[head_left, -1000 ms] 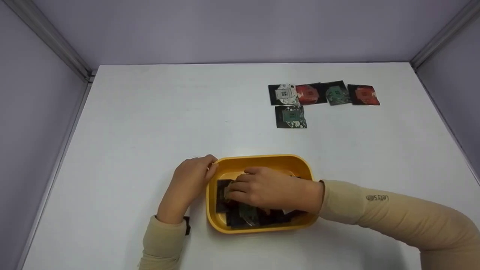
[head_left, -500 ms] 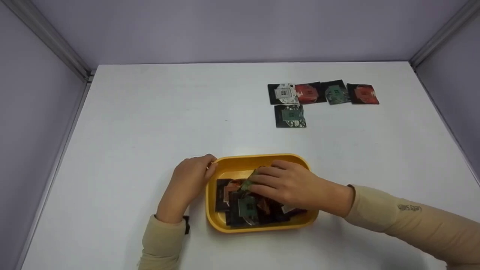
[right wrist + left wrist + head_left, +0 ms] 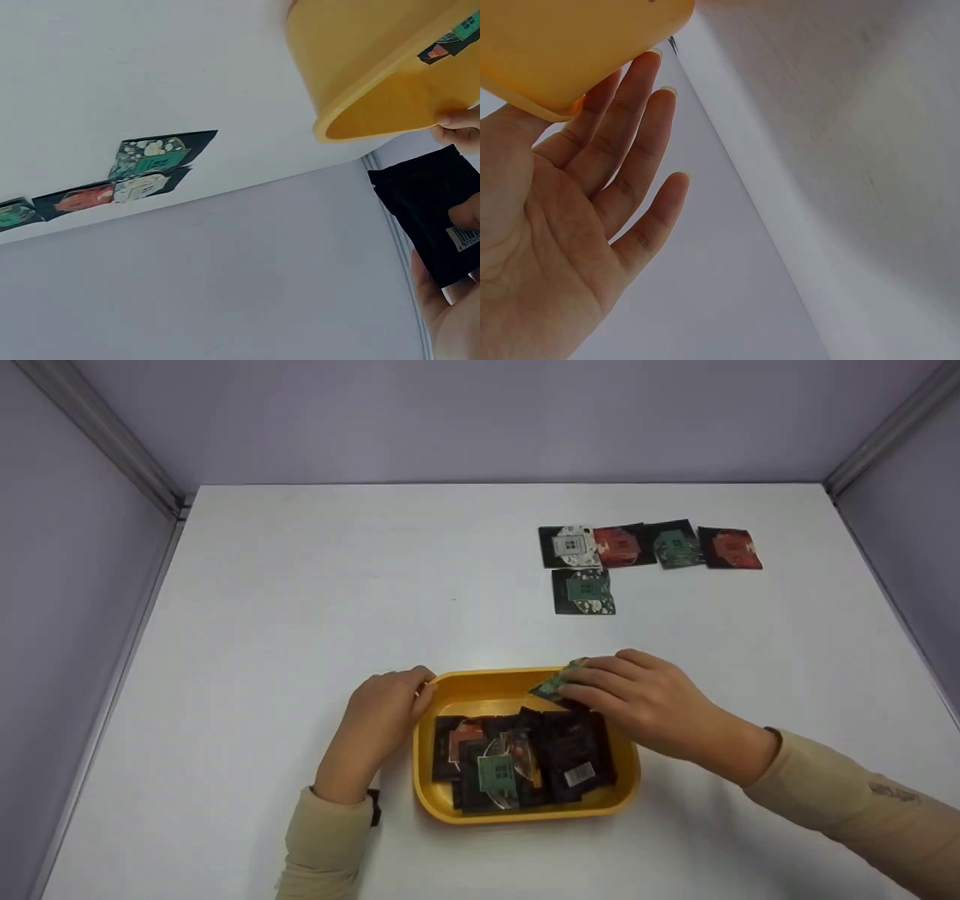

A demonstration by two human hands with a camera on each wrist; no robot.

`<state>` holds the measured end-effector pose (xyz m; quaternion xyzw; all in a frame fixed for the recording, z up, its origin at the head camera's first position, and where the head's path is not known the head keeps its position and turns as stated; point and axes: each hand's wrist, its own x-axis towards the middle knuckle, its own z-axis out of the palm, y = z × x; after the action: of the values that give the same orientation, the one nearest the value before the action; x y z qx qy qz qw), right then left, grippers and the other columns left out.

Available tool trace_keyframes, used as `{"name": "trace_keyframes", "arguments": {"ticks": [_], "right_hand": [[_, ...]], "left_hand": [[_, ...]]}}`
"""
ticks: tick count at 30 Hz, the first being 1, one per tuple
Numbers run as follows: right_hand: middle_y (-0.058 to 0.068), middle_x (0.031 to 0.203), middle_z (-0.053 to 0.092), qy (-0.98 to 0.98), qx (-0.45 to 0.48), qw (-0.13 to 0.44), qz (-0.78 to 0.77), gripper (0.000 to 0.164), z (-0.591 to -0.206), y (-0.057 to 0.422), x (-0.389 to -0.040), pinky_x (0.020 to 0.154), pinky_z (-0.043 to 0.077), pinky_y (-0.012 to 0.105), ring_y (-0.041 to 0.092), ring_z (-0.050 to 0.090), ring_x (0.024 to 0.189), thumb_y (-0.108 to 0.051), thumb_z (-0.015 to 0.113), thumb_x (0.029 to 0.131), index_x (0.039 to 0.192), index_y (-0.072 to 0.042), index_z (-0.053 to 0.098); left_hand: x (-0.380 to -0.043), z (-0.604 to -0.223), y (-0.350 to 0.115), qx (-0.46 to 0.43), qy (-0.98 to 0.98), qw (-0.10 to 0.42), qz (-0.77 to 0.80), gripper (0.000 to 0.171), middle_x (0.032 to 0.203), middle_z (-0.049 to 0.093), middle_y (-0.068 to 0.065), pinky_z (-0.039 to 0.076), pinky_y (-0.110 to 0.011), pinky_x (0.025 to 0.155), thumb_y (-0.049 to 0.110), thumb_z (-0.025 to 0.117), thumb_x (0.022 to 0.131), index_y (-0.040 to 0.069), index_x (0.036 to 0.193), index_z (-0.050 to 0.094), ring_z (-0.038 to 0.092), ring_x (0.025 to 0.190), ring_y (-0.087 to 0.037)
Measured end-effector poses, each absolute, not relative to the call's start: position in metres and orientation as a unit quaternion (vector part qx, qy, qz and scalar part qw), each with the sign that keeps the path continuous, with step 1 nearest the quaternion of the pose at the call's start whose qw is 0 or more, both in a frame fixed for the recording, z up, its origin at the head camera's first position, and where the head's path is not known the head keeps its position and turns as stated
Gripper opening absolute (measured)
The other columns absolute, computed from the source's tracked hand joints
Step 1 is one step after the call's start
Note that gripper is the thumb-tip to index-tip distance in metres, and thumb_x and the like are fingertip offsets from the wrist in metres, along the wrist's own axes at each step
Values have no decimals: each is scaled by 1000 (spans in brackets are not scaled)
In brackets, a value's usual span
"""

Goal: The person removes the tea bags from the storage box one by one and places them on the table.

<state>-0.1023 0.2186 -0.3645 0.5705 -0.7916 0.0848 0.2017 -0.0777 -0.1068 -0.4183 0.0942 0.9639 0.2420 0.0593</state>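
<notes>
Right hand (image 3: 652, 697) pinches a sachet (image 3: 424, 210) (green-faced, black-backed, barcoded).

White table (image 3: 262, 585), far edge running along a plain, pale lilac-grey back wall (image 3: 480, 420). I get a matching left wall (image 3: 60, 585) and right wall (image 3: 919, 540) by its side edges, grey metal strips (image 3: 105, 439) rising near both far corners. Light soft, dimmish.

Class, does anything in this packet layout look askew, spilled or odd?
Slightly askew: in the far row, the green packet, third from left, sits rotated compared with the white-patterned packet at the left end. Nothing appears spilled from the yellow tray.
</notes>
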Motion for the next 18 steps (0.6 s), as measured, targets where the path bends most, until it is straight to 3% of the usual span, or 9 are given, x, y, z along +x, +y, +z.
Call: {"name": "trace_keyframes", "arguments": {"ticks": [5, 18], "right_hand": [[10, 108, 72, -827, 519, 190, 98, 32, -368, 235, -118, 80, 57, 42, 27, 68, 94, -1, 74, 85, 117, -4, 68], [12, 101, 72, -875, 424, 212, 101, 36, -398, 275, -174, 79, 56, 47, 29, 67, 90, 12, 68, 83, 114, -6, 70]], "left_hand": [[-79, -418, -106, 93, 963, 62, 247, 23, 94, 71, -4, 51, -40, 85, 25, 57, 102, 7, 108, 71, 61, 83, -21], [-77, -416, -106, 88, 962, 71, 249, 25, 98, 71, -4, 51, -40, 88, 26, 57, 102, 7, 111, 70, 63, 87, -23]]}}
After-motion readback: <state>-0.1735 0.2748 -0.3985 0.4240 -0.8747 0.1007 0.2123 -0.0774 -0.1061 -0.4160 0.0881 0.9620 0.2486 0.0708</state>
